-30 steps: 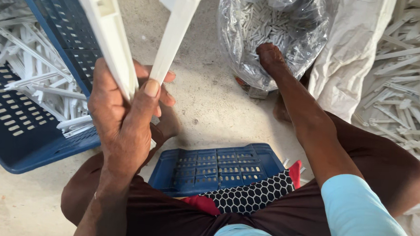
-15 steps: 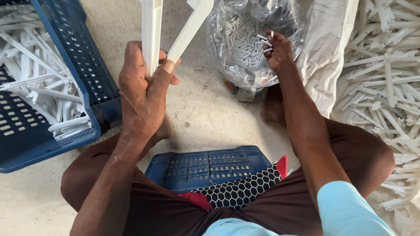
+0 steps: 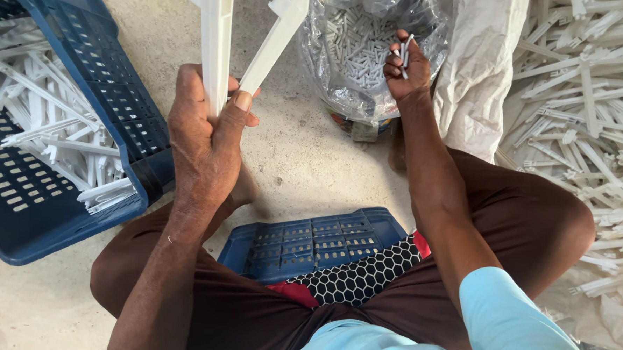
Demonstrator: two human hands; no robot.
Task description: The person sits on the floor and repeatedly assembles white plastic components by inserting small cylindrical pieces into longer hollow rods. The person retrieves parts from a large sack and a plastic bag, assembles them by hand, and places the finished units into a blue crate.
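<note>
Bare concrete floor. On it: blue slatted crate at left holding white plastic strips; clear bag of small white pins; white sack; heap of white plastic strips at right

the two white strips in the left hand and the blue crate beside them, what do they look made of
The two white strips in the left hand look like moulded plastic: matte, uniform white, with ribbed edges and notched ends. The blue crate also looks like rigid plastic, judging by its slotted walls and slight sheen. The bag by the right hand seems thin clear film, crinkled and glossy.
</note>
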